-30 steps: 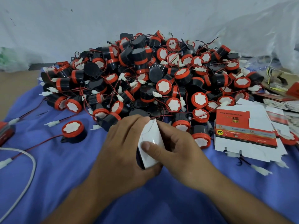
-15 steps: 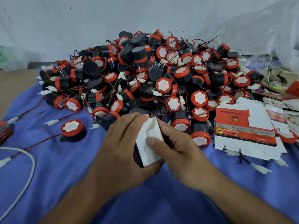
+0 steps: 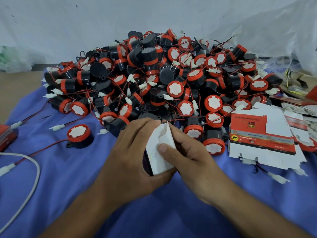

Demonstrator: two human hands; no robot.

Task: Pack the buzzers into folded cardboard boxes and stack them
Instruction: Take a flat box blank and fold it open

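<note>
Both of my hands meet at the centre of the head view, low over the blue cloth (image 3: pixel 68 177). My left hand (image 3: pixel 130 157) wraps the small white box (image 3: pixel 160 157) from its left side, fingers curled over the top edge and palm against the side. My right hand (image 3: pixel 190 157) grasps the same box from the right, and its thumb (image 3: pixel 163 148) presses flat on the white face that is turned up at me. A flap at the top of the box sits bent over, with a torn-looking edge showing just above the thumb. A dark strip runs down the box's left edge; I cannot tell whether a buzzer is inside.

Just behind my hands lies the big heap of buzzers (image 3: pixel 163 79), black bodies with red caps and white centres, tangled with thin red and black wires and white plugs. One loose buzzer (image 3: pixel 79 135) sits apart on the cloth to the left of the heap, cap up, its red wire trailing toward the left edge.

To the right, touching the edge of the heap, rests a stack of flat unfolded boxes (image 3: pixel 262 140), printed red and white. A white cable (image 3: pixel 32 177) loops across the cloth at lower left, and a red object (image 3: pixel 6 136) is cut off by the left edge. Clear plastic sheeting (image 3: pixel 283 31) hangs at upper right.
</note>
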